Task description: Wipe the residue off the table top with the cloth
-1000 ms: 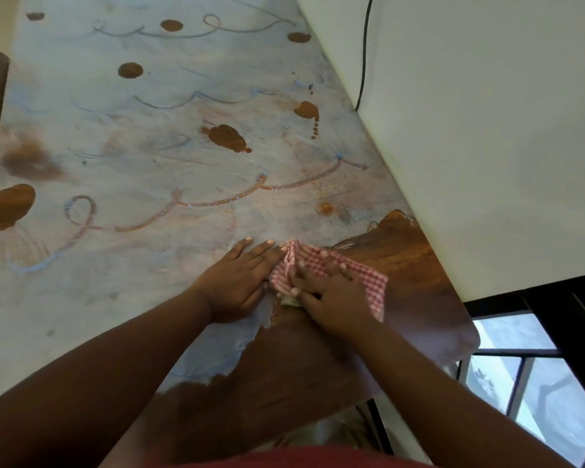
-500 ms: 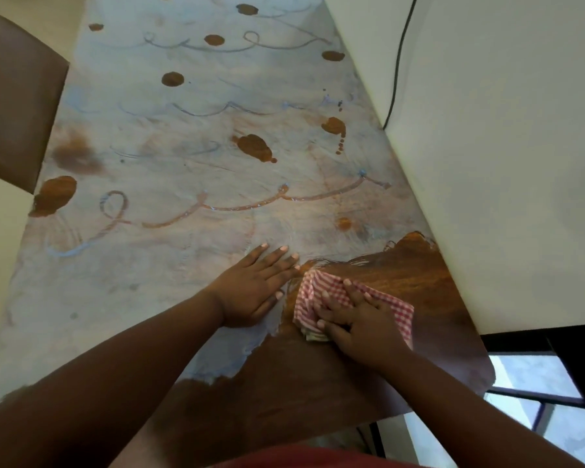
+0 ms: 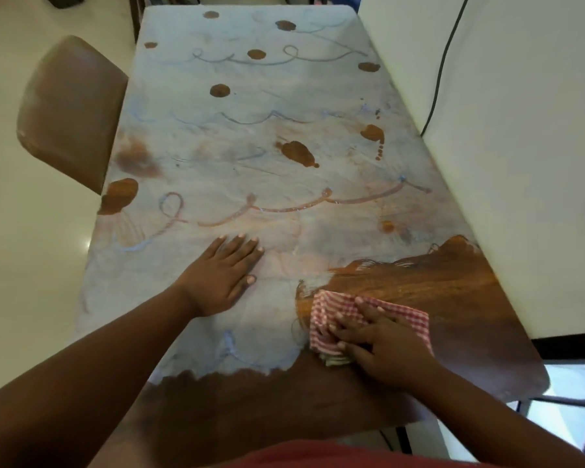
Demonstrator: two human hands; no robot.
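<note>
The right hand (image 3: 382,346) presses spread fingers (image 3: 345,324) onto the bunched checked cloth (image 3: 338,315) at the residue's (image 3: 284,211) near-right edge to scrub the counter (image 3: 453,292), while the left hand (image 3: 220,275) lies flat, fingers together, likely as a brace.

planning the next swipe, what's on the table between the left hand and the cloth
In the head view, only pale smeared residue lies between the left hand and the cloth; no object sits there.
</note>
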